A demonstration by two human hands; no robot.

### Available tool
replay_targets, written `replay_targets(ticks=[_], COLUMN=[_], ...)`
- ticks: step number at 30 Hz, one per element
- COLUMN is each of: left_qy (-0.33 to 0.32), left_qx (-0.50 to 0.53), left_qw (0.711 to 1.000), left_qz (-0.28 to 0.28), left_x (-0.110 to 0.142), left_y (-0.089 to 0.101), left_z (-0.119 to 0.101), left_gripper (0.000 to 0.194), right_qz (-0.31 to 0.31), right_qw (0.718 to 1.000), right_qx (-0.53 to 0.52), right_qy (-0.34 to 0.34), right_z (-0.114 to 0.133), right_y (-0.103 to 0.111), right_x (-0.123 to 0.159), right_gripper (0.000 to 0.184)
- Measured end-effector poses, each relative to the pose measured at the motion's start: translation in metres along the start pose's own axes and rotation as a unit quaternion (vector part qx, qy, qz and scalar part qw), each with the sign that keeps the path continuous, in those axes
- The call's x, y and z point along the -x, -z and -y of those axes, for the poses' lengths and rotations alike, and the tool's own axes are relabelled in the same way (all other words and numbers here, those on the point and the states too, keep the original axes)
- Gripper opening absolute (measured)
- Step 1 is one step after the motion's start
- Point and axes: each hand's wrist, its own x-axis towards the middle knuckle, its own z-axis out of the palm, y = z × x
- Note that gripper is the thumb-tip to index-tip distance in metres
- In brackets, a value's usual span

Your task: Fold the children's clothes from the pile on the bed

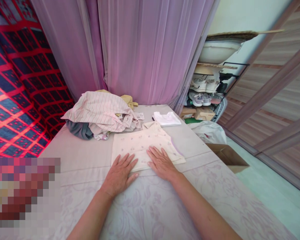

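A cream garment with small floral print (142, 141) lies spread on the bed (80, 156). My left hand (120, 173) rests flat on its near left edge, fingers stretched out. My right hand (162, 162) lies flat on its near right part, fingers apart. Neither hand holds anything. Behind the garment sits a pile of clothes (100, 115) topped by a striped pink shirt. A folded white garment (167, 118) lies at the far right of the bed.
Pink curtains (145, 50) hang behind the bed. A red and dark patterned cloth (20, 83) covers the left wall. A shoe rack (205, 93), a white bag (210, 131) and an open cardboard box (227, 156) stand on the floor at right.
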Motion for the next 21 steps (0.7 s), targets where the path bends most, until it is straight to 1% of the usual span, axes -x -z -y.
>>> replay_targets(ticks=[2,4,12,15,18,21], left_qy=[0.011,0.024,0.061,0.091,0.124,0.138], left_qx=[-0.003,-0.002,0.035,0.063,0.085,0.109], left_qw=[1.000,1.000,0.997,0.994,0.988,0.984], left_qz=[0.000,0.000,0.008,-0.003,-0.021,-0.040], left_x=[0.000,0.000,-0.004,-0.004,-0.003,-0.002], left_y=[-0.001,-0.001,0.002,0.004,0.004,0.002], left_z=[0.000,-0.001,-0.002,0.001,0.005,0.008], left_gripper=[0.054,0.052,0.045,0.041,0.038,0.035], right_qz=[0.014,0.012,0.003,-0.002,-0.015,-0.034], right_qw=[1.000,1.000,0.999,0.999,0.997,0.994], right_qx=[-0.004,-0.001,0.012,0.011,0.011,0.007], right_qy=[-0.015,-0.028,-0.042,-0.048,-0.080,-0.101], right_z=[0.000,-0.001,0.001,0.002,0.003,0.003], right_y=[-0.007,-0.011,-0.011,-0.012,-0.011,-0.012], right_x=[0.001,0.002,0.002,0.003,0.005,0.006], right_gripper=[0.053,0.053,0.051,0.049,0.047,0.044])
